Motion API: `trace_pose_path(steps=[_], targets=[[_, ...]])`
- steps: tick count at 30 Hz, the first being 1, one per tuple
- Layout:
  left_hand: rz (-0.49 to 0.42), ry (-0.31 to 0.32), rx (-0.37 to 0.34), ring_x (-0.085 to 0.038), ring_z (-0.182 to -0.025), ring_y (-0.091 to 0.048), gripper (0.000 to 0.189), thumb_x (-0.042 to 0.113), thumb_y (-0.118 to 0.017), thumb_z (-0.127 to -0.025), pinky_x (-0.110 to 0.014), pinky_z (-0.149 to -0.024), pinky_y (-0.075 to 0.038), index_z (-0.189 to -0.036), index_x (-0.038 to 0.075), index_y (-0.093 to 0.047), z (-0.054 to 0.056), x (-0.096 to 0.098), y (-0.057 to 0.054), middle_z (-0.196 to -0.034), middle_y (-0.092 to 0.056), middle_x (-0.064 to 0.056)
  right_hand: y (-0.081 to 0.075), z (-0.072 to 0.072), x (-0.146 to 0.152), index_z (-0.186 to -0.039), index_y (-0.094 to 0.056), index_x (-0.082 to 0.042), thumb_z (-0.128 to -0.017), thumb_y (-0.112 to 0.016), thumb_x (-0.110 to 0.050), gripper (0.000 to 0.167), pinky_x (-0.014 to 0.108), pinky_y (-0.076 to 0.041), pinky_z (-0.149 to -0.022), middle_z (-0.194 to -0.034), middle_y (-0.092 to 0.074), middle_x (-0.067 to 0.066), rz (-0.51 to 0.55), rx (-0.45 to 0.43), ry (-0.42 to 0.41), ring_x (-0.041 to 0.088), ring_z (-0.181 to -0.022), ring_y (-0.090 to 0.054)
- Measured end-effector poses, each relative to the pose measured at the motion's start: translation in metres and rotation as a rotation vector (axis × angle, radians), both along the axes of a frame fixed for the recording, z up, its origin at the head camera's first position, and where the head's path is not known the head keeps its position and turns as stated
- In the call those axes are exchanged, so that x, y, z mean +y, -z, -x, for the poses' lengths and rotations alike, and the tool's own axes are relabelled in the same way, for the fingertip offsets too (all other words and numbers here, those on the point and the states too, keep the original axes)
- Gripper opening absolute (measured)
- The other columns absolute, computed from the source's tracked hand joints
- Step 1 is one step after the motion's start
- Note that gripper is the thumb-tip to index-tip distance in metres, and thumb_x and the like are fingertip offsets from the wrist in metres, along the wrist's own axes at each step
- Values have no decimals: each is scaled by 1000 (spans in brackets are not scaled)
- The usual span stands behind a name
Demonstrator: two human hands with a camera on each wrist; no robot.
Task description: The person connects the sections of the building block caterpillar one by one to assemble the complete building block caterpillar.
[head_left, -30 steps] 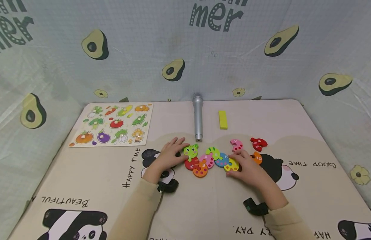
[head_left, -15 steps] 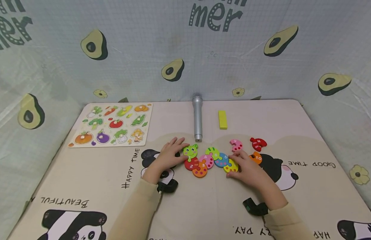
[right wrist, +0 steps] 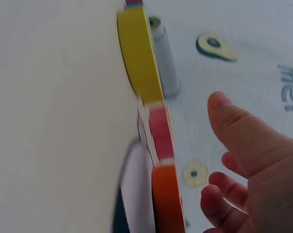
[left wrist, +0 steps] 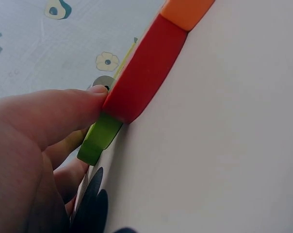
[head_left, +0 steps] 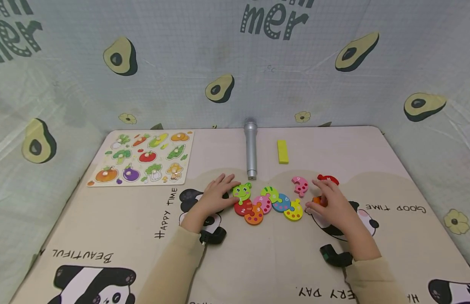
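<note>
My left hand (head_left: pixel 210 200) pinches the green smiling head piece (head_left: pixel 241 192) of a numbered caterpillar puzzle. In the left wrist view its thumb lies where the green head (left wrist: pixel 105 130) meets the red piece (left wrist: pixel 149 68). From the head, joined pieces run right: red, orange (head_left: pixel 254 217), pink, green, blue (head_left: pixel 281 203) and yellow (head_left: pixel 294 213). My right hand (head_left: pixel 337 207) hovers over a loose orange piece (head_left: pixel 316 201), partly covering it. In the right wrist view, thumb and fingers are spread apart beside the orange piece (right wrist: pixel 168 199), with nothing between them.
A loose pink piece (head_left: pixel 301 186) and a red one (head_left: pixel 329 179) lie beyond my right hand. Farther back are a silver microphone-like cylinder (head_left: pixel 251 147) and a yellow block (head_left: pixel 282 152). A vegetable peg puzzle board (head_left: pixel 185 169) lies at the back left.
My right hand has left the yellow piece and moved right, over the loose orange piece. The yellow piece stays joined to the blue one. My left hand has not moved.
</note>
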State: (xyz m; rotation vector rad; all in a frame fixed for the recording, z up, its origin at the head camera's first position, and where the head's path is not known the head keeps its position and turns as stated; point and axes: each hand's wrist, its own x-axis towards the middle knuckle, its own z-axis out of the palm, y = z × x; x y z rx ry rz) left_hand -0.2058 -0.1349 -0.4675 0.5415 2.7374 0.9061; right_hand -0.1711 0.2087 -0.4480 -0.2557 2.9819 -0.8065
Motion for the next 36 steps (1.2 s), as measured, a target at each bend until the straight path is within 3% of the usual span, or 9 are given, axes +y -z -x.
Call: trace_pose_path(steps=[2,5,9,14,21,27,32,36], targets=[[11,-2,-5,-25,-141,-10,52,39,-58,-84,-50,-113,-7,-132,22,-48,1,0,0,-149,-27,-2,0,4,10,-135,-39,-6,-80,-68,-29,67,37,-50,-69,-125,-38,19,14,16,31,25,-86,-46],[34,-1,-13,-25,-141,-10,52,41,-58,-84,-50,-113,-7,-133,23,-47,1,-1,0,-150,-26,0,1,11,26,-134,-39,-2,-82,-66,-27,64,42,-51,-71,-126,-37,23,14,34,59,28,-87,-45],[49,-3,-21,-25,-141,-10,53,43,-57,-85,-49,-114,-7,-133,24,-46,1,0,0,-150,-26,1,5,24,41,-132,-39,1,-83,-65,-28,62,57,-45,-85,-129,-37,28,-4,46,52,40,-99,-45],[52,-3,-14,-24,-141,-11,52,42,-57,-85,-48,-113,-8,-133,24,-47,1,1,1,-150,-27,0,8,35,49,-131,-41,4,-83,-64,-26,61,64,-34,-93,-131,-37,30,9,22,27,48,-116,-35],[45,0,-17,-24,-141,-10,53,42,-57,-85,-49,-114,-8,-133,24,-46,1,0,-1,-150,-26,0,9,41,50,-134,-37,3,-87,-60,-29,62,62,-31,-97,-134,-36,31,33,-63,-3,47,-121,-33],[38,-4,-15,-24,-141,-10,52,41,-57,-85,-49,-113,-8,-133,23,-47,1,0,-3,-150,-26,0,9,41,48,-133,-38,3,-85,-62,-28,62,60,-37,-94,-130,-39,31,-4,-40,9,47,-117,-36],[41,-2,-21,-24,-142,-10,52,41,-57,-85,-49,-113,-7,-133,23,-46,0,0,-4,-150,-26,0,9,41,49,-133,-39,1,-85,-63,-23,59,58,-38,-94,-133,-39,29,28,-42,-27,46,-119,-37],[31,-1,-19,-24,-142,-10,52,40,-58,-85,-49,-113,-7,-133,23,-47,0,0,-4,-150,-26,-1,9,38,49,-132,-43,-1,-86,-61,-29,57,59,-38,-92,-129,-42,29,14,-54,-26,46,-116,-37]])
